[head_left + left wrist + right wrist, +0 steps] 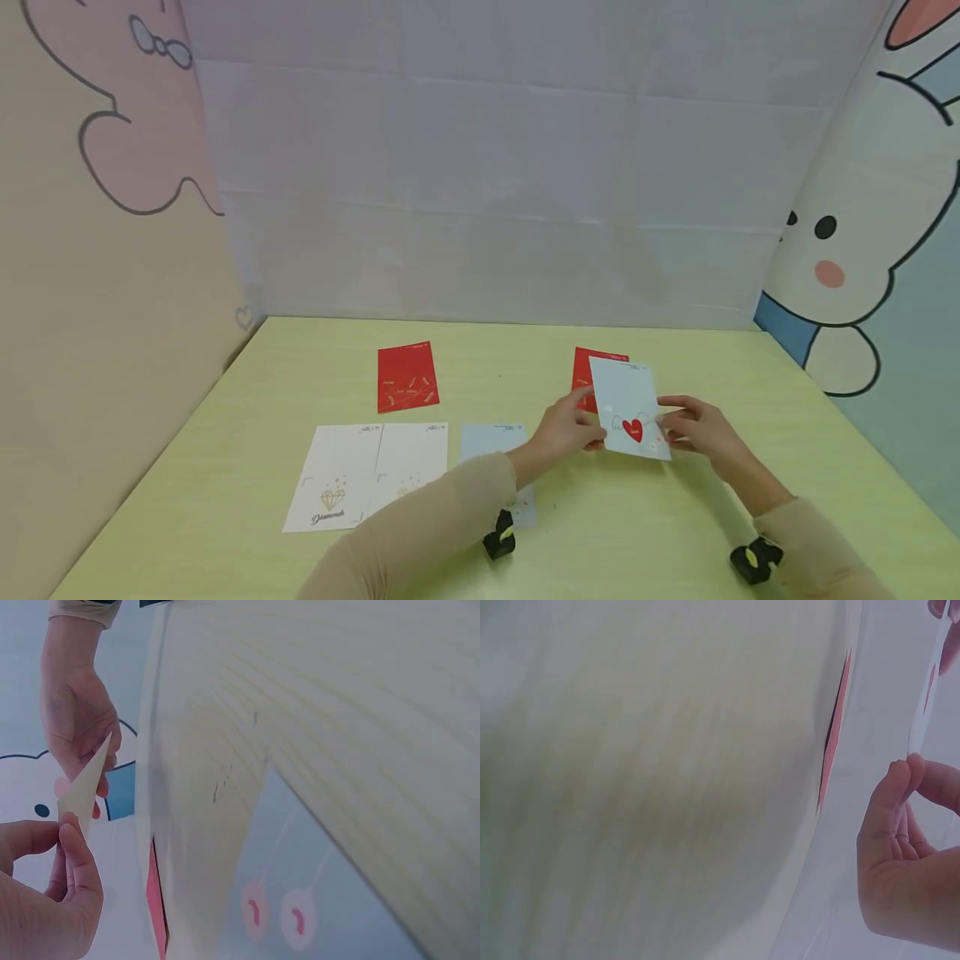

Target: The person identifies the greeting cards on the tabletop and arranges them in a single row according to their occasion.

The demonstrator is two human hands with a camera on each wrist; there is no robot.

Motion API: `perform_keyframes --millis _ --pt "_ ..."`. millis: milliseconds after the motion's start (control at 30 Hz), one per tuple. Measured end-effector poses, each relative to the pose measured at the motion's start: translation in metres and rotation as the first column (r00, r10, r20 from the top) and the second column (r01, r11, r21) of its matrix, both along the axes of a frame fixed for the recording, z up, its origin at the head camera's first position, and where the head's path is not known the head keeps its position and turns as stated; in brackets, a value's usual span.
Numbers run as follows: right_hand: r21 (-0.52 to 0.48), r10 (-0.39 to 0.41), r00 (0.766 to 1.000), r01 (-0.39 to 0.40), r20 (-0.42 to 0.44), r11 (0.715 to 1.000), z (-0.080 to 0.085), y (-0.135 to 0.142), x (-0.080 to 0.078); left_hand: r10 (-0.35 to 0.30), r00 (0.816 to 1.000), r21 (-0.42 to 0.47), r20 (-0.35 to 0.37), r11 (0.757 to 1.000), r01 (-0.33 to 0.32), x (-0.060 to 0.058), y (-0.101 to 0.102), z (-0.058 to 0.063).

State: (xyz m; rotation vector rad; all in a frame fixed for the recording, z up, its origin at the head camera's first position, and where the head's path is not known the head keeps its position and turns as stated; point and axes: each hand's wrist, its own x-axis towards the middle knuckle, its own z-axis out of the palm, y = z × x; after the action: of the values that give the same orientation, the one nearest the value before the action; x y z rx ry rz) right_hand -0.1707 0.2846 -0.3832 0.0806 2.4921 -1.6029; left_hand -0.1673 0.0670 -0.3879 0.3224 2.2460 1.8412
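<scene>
Centre-right of the frame, left hand (562, 427) and right hand (699, 429) pinch opposite edges of a pale-blue, red-hearted rectangular paper card (625, 396): probably light, easily creased, best held there.

- We see soft, even, moderately bright light over the table (630, 542) in the head view.
- We find a diffuse shadow beneath the right arm (753, 483).
- The backdrop (495, 167) looks muted grey to us, tinted faintly mauve at upper left.
- The fine print atop the card (626, 404) is too small for us to read.
- Both wrist views strike us as dimmer, hazy and low in contrast, with a bluish cast.
- In the right wrist view, we notice broad, blurry shading across the table.
</scene>
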Motion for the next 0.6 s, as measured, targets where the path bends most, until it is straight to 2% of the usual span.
perform_keyframes --millis 67,233,600 --pt "0.019 0.025 0.999 -0.024 -0.022 1.0 0.004 -0.007 0.005 -0.015 1.0 -0.008 -0.003 1.0 0.015 0.002 -0.006 0.001" --pt "0.039 0.027 1.0 -0.027 -0.013 0.999 0.008 -0.02 0.011 -0.04 0.999 -0.037 -0.013 0.999 0.039 0.008 -0.02 0.003" --pt "0.05 0.073 0.997 -0.073 -0.015 0.996 0.005 -0.039 0.021 -0.083 0.996 -0.097 -0.018 0.992 0.081 0.019 -0.048 -0.007"
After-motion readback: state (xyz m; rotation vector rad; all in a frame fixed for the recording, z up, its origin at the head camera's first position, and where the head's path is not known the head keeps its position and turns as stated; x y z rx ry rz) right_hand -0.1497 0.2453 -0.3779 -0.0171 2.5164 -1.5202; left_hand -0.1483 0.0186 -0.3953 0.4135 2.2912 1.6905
